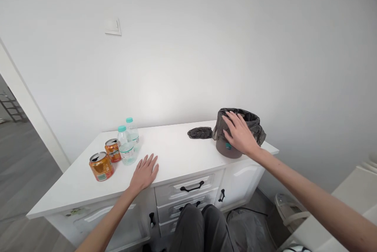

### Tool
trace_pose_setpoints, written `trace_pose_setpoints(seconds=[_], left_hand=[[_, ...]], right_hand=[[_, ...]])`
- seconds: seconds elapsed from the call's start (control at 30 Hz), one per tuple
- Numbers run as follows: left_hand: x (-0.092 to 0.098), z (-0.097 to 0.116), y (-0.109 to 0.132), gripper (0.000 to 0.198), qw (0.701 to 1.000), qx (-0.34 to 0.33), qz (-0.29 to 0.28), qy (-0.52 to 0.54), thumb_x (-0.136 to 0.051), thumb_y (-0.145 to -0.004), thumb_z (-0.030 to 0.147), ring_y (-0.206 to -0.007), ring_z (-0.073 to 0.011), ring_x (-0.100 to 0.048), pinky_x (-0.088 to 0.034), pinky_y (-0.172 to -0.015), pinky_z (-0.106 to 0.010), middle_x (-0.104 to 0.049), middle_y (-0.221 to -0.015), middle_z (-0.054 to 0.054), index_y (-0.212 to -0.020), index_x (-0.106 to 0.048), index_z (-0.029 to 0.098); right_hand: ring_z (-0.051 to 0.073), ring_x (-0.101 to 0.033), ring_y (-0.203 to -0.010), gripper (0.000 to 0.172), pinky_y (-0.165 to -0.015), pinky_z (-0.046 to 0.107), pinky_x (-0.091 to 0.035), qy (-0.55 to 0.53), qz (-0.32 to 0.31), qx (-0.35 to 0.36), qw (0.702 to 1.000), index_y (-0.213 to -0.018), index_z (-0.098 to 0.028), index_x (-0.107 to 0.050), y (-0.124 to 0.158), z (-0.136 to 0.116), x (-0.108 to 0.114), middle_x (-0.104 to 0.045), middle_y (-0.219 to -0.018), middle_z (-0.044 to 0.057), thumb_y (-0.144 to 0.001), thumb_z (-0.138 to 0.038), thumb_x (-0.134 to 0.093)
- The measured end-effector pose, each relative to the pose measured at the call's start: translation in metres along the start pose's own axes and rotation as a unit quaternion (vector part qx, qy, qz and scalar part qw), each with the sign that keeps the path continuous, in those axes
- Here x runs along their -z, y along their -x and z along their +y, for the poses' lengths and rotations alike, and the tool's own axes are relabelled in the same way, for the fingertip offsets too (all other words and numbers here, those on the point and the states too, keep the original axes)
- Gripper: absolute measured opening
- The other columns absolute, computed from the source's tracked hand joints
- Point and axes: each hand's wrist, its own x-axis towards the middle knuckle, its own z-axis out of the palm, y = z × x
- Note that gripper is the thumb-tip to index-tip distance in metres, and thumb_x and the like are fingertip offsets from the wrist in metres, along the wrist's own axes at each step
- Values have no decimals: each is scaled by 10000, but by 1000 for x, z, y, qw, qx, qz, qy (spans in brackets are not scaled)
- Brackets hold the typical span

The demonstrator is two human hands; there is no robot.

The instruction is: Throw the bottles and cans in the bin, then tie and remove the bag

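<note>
My left hand (144,172) lies palm down near the front edge of the white cabinet top (176,154), fingers spread, holding nothing. Left of it stand two clear bottles with teal caps, a front bottle (126,150) and a back bottle (134,134). Beside them are two orange drink cans, a nearer can (101,167) and a farther can (113,150), both with opened tops. On the right, my right hand (240,132) is open in front of a small brown bin (228,150) lined with a black bag (256,126). Whether it touches the bag I cannot tell.
A folded black plastic bag (200,132) lies left of the bin, near the wall. Black-handled drawers (188,189) face my knees (200,224). A clear plastic bag (247,228) is on the floor, and a white surface (350,197) stands at right.
</note>
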Motion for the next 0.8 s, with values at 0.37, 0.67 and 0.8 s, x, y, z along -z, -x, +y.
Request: trace_pose_setpoints(seconds=[0.37,0.67,0.8], left_hand=[[7,3,2,620,1000,5,4,-3,-329,-1038,446,-1577,-326,-321,-279,-1280,-525,-395,-1673,-83,-1576,-485,180],[2,0,4,580,999,-8,33,10,-363,-1032,435,-1553,-326,-373,-323,-1256,-534,-454,-1642,-92,-1537,-534,208],[5,4,8,578,999,-9,37,5,-350,-1036,417,-1552,-328,-375,-335,-1253,-537,-467,-1633,-98,-1533,-538,189]], right_hand=[[325,-706,-1107,457,-942,409,-491,53,-126,-151,979,-1335,-151,-681,-32,65,-2,-773,-1169,155,-1014,-431,-516],[245,-701,-964,332,-792,316,-444,-5,-77,22,997,-1127,-284,-727,-49,-23,1,-787,-973,30,-1057,-512,-495],[223,-695,-871,327,-657,278,-373,-55,-99,62,992,-1119,-301,-708,-74,-74,7,-777,-930,5,-1054,-545,-502]])
